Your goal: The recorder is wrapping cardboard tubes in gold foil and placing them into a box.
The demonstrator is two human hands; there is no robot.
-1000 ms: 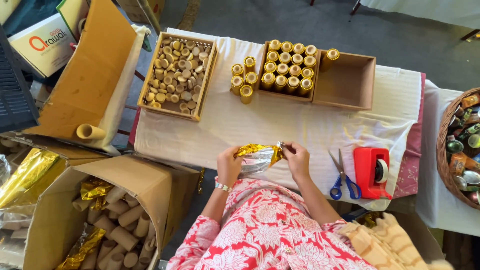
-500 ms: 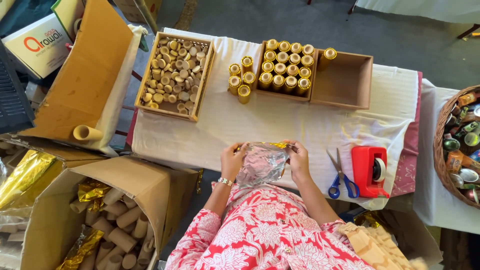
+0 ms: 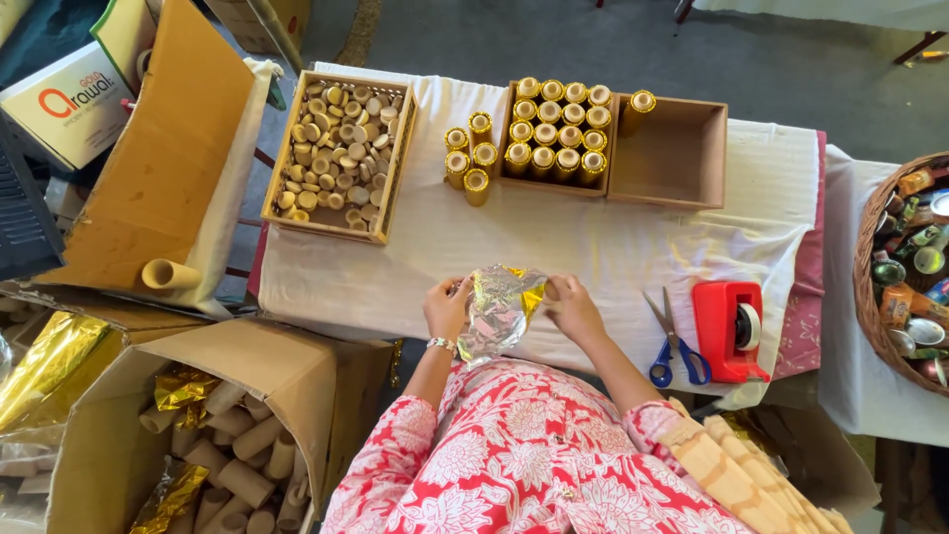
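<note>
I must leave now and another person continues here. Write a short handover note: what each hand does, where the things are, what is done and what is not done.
Left hand and right hand both grip one crinkled silver-and-gold foil sheet, held between them above the white tablecloth.
Done: gold-wrapped cardboard tubes fill the left part of the open brown box; five more stand beside it.
Left: bare cardboard tubes wait in the floor carton.
Blue-handled scissors and red tape dispenser lie to the right.
</note>
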